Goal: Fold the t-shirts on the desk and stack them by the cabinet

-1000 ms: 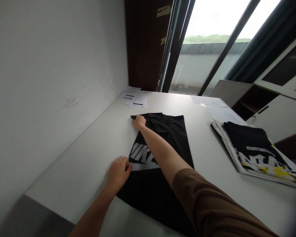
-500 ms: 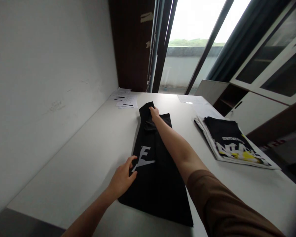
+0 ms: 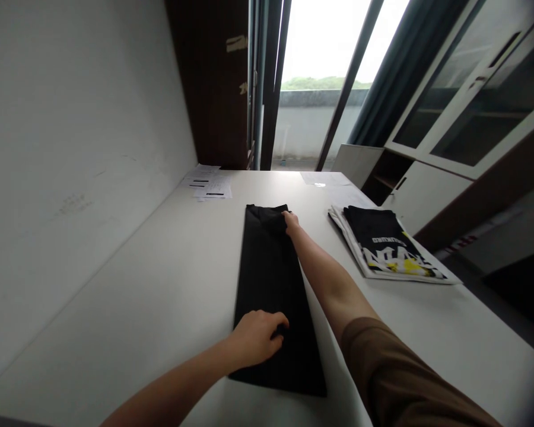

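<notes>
A black T-shirt [image 3: 269,267] lies on the white table, folded into a long narrow strip that runs away from me, with no print showing on its upper side. At its far right corner my right hand [image 3: 291,222] is closed on the bunched cloth. Near the close end, my left hand [image 3: 257,338] rests on the strip with its fingers curled; a bit of black fabric shows between thumb and forefinger.
To the right sits a stack of folded shirts [image 3: 394,243], the top one black with white and yellow print. Printed papers [image 3: 213,188] lie at the back left, and another sheet [image 3: 324,178] at the far edge. A wall [image 3: 84,136] borders the table's left side.
The shirt's left side with the white print has been folded over to the right, so the strip is narrower and the print is hidden. My left hand moved right and closed; the right hand moved slightly nearer.
</notes>
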The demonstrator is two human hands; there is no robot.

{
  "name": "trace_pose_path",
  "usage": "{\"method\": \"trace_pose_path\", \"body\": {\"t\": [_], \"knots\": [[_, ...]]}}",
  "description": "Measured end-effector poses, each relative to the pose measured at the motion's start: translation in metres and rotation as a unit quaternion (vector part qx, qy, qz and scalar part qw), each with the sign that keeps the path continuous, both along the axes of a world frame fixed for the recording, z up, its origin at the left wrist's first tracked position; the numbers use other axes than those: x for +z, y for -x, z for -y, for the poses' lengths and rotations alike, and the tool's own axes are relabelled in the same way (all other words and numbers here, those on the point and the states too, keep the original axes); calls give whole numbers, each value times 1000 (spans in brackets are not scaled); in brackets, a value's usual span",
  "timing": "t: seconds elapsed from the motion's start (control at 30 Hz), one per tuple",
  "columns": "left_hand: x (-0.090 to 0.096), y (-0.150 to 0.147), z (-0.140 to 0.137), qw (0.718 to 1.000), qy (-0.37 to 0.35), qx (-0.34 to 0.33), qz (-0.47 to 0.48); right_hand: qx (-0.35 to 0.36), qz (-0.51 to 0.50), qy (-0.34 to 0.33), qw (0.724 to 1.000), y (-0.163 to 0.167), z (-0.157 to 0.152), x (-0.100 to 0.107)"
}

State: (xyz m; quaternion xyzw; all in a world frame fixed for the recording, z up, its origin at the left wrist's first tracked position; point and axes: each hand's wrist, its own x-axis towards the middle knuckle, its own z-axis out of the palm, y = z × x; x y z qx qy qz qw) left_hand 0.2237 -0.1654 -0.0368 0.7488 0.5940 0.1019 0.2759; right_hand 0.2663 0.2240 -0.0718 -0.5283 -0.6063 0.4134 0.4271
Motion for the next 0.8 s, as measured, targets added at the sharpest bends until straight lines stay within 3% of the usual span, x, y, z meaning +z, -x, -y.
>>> {"method": "trace_pose_path", "body": {"t": [0.13,0.23,0.37,0.53,0.7,0.8], "knots": [[-5,1,-5,999,1,-50,-8,-14,40,27,999,-4,-10,-7],[-3,4,-7,998,-7,-61,-2,-30,101,7,994,-6,-19,-11],[3,7,-2,993,-7,-116,7,-45,247,9,968,-12,-25,-16],[4,4,4,990,-19,-136,38,-48,322,13,946,-18,-27,-20],[-9,-4,6,987,-90,-132,21,0,349,-41,936,-21,-30,-19],[-19,-5,8,980,-150,-130,-25,50,399,-71,913,-20,-25,-22]]}}
